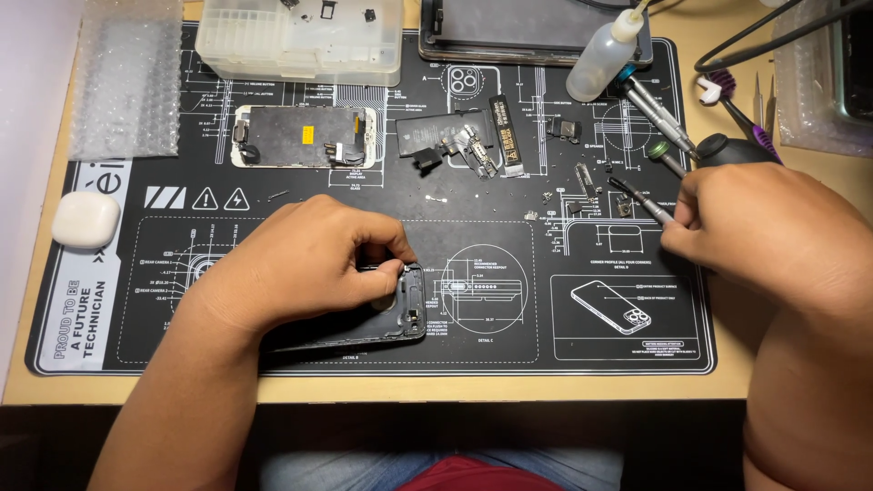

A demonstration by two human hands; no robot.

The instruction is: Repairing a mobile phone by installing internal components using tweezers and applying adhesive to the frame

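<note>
From my head camera I see both of my hands over one black repair mat (364,356) printed with white diagrams, on a wooden desk.

My left hand (305,264) lies on one dark phone housing (400,314), which sits on the mat's lower middle, just left of a printed circle. My fingers are curled and pressed onto its upper edge, thumb and forefinger pinched at the frame; most of the housing is hidden under my palm.

My right hand (759,232) is at the mat's right edge, fingers drawn together around the shaft of one thin screwdriver (641,198), whose dark tip points up and left among the small loose parts.

Higher on the mat I count one detached screen assembly (303,136) lying face down, and beside it, to the right, one black battery (435,135) with small metal brackets next to it. Two more screwdrivers (657,114) lie at the upper right, just beside one clear squeeze bottle (600,56). One translucent plastic box (300,38) stands at the top edge. One white earbud case (85,219) rests on the mat's left border, and one bubble-wrap sheet (127,82) lies above it.
</note>
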